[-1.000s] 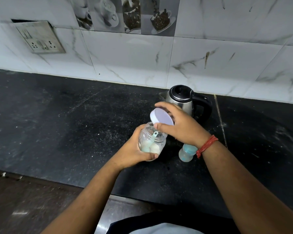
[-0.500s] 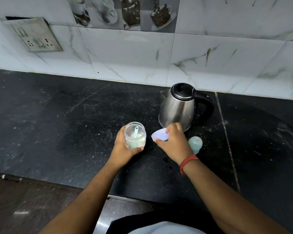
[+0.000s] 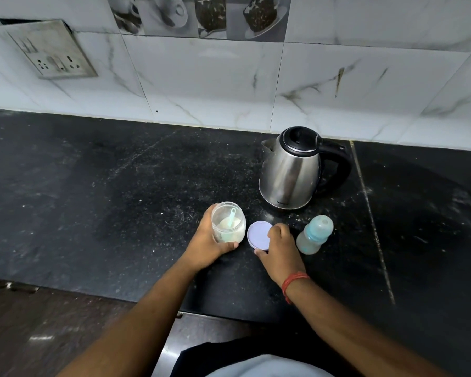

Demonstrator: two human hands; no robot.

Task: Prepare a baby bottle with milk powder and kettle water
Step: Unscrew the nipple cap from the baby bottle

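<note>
Powder jar opened, lid being set down in front of the kettle (image 3: 290, 170).

The left hand (image 3: 206, 242) grips the milk powder jar (image 3: 228, 225); the right hand (image 3: 279, 247) pinches the lilac lid (image 3: 258, 235) against the countertop (image 3: 120, 200). Likely next: release it and take the scoop (image 3: 232, 217). The capped baby bottle (image 3: 314, 235) stands right of the lid.

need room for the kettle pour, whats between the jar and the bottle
In the head view, the lid lies between jar and bottle, gripped by the right hand.

An open powder jar (image 3: 228, 225) with a scoop (image 3: 232, 216) stands upright, its lid (image 3: 259, 235) at 3 o'clock, then bottle (image 3: 314, 234); kettle (image 3: 291, 170) at 1 o'clock.
</note>
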